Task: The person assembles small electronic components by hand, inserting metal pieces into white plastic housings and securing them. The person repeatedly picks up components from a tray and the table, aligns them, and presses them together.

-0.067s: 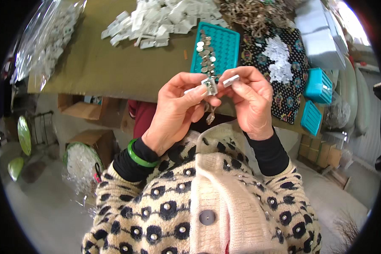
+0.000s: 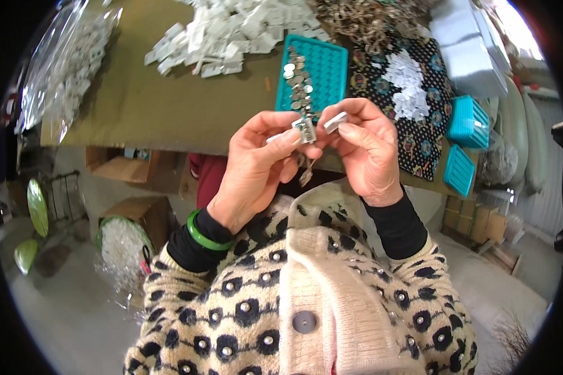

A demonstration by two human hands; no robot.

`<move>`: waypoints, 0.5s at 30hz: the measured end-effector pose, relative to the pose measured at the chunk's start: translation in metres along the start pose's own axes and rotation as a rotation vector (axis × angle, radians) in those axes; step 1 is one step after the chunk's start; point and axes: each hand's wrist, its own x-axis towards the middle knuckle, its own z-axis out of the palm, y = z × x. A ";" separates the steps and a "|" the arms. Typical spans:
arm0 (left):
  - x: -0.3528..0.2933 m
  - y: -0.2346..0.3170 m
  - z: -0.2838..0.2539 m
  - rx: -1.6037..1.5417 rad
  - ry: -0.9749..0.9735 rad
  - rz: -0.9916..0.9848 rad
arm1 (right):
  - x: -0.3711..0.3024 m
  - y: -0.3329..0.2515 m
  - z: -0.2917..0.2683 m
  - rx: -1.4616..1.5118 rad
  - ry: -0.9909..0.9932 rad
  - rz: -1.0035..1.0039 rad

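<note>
Head view shows the left hand's [image 2: 253,161] grip pinching an open-faced white case [image 2: 306,130], the right hand [image 2: 371,152] pinching a white piece [image 2: 335,122] nearby, both above the counter's [image 2: 169,119] near edge, presumably for clear sight.

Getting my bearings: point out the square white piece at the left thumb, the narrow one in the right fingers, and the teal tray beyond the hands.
Square white piece [image 2: 304,130]: head view, its face toward the camera.
Narrow white piece [image 2: 336,122]: head view, its long side.
Teal tray [image 2: 327,72]: head view, its bare surface.
</note>
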 end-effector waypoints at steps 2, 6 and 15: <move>-0.001 0.002 0.005 0.068 0.041 -0.019 | -0.001 -0.006 -0.003 0.148 -0.050 0.095; 0.002 0.005 0.023 0.245 0.067 0.003 | -0.011 -0.010 0.000 -0.214 0.049 0.025; 0.026 -0.001 0.082 0.921 0.023 0.193 | -0.019 -0.033 -0.025 -0.486 0.149 -0.225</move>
